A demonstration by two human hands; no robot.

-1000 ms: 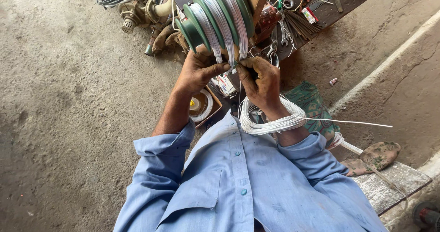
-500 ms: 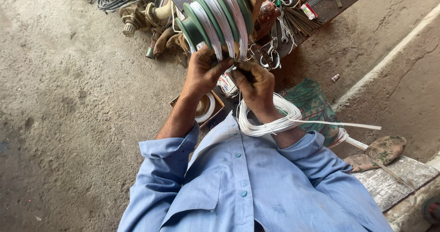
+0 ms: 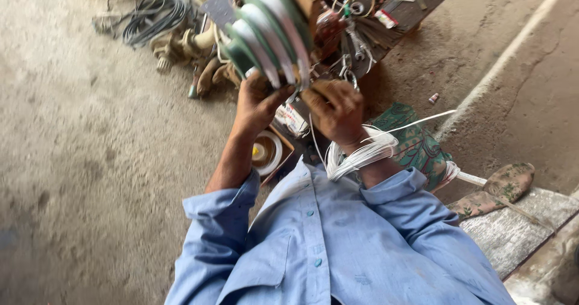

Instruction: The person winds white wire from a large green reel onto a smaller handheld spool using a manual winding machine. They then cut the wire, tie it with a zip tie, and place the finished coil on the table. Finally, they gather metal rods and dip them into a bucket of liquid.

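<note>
Green-and-white wound coil assembly (image 3: 268,31) held up at the frame's upper centre.
Left hand (image 3: 258,103) grips its lower edge; right hand (image 3: 335,107) pinches beside it, white wire loops (image 3: 360,153) circling that wrist. Tape roll (image 3: 266,152) lies below; metal fittings (image 3: 187,46) upper left.

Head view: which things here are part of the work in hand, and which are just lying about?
In hand: green and white coil stack, left hand, right hand, white wire loops round the right wrist.
Lying about: black cables, tape roll, sandal.
</note>
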